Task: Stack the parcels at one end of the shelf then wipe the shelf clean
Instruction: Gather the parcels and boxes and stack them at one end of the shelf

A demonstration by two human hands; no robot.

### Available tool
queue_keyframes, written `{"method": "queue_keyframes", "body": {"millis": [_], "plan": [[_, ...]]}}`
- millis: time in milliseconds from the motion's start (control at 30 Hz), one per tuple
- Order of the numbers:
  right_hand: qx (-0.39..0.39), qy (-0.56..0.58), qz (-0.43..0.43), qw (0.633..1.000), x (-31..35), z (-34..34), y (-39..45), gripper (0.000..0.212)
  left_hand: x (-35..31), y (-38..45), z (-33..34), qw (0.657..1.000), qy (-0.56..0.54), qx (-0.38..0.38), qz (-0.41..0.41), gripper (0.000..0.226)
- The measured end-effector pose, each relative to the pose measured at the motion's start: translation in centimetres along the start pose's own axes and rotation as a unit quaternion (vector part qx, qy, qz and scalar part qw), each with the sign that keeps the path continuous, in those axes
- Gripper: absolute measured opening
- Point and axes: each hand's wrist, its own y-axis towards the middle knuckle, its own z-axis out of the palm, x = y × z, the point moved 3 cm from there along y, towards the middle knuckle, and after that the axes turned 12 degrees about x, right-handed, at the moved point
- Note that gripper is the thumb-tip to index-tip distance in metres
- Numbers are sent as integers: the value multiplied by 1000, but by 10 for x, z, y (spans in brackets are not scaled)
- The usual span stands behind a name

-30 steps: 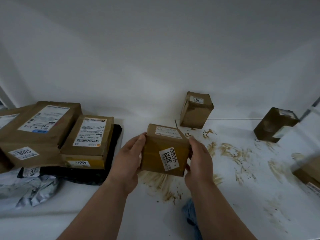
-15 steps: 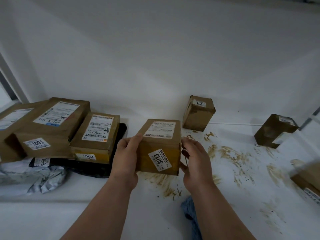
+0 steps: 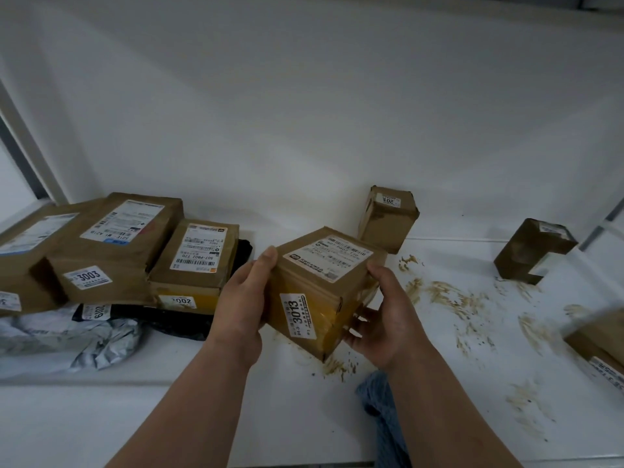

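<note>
**Inspector:** State the position of the parcel marked 3013 [image 3: 322, 288].

**Assistant:** Held clear of the shelf [image 3: 101, 410], centre of view, tilted, one corner pointing down and near. The left hand [image 3: 241, 302] grips its left face, thumb up on the top edge; the right hand [image 3: 381, 319] cups its right face, fingers curled beneath. Both hands are closed on it.

**Inspector:** And the stack?

**Assistant:** To the left. The nearest stacked parcel, marked 002 [image 3: 194, 261], lies just beyond the left hand, on black and grey mailer bags; the parcel marked 3003 [image 3: 111, 244] is further left. The left hand is the nearer to it, so I judge the move runs leftward.

**Inspector:** Remaining items?

**Assistant:** Three parcels are well apart to the right: one far centre [image 3: 388, 219], one far right [image 3: 531, 249], one at the right edge [image 3: 599, 339]. Brown smears [image 3: 449, 298] cover the shelf between them. A blue cloth [image 3: 381, 410] lies under the right forearm. Wiping is not yet started, in my judgement.
</note>
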Motion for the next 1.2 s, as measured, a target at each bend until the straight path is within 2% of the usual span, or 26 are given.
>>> {"method": "queue_keyframes", "body": {"millis": [67, 100, 167, 233, 333, 467, 600, 700, 800, 933, 1033, 1200], "plan": [[4, 26, -20, 999, -4, 1, 1, 54, 0, -2, 0, 1000, -11, -7, 5, 25], [4, 39, -42, 998, -5, 1, 1, 60, 1, -3, 0, 1000, -18, -12, 4, 32], [-1, 61, -98, 993, -6, 2, 3, 78, 4, -4, 1, 999, -19, 0, -28, 60], [6, 78, -150, 986, -2, 5, 2, 79, 12, -5, 4, 996, -25, 50, -73, 80], [21, 73, -184, 980, 0, 8, 2, 67, 18, -8, 13, 988, -39, 121, -89, 69], [13, 18, -163, 986, 2, -1, 3, 63, 13, -2, 11, 990, -23, 126, -61, 70], [-24, 23, -131, 991, 12, -18, 2, 37, 4, 3, 0, 989, 51, 130, -43, 37], [-24, -3, -107, 994, 13, -19, 1, 38, 1, 7, -4, 993, 30, 94, -57, 27], [-62, 11, -117, 991, 11, -17, -1, 35, 3, 8, 0, 998, 2, 50, -49, 30], [-79, 57, -130, 987, 4, -18, -4, 29, 8, 7, 9, 997, -32, 66, -38, 50], [-73, 84, -110, 988, -2, -20, -1, 36, 9, 7, 12, 995, -34, 82, -43, 55], [-67, 138, -79, 985, -12, -24, 3, 47, 1, 9, 12, 999, -33, 34, -23, 24]]}}
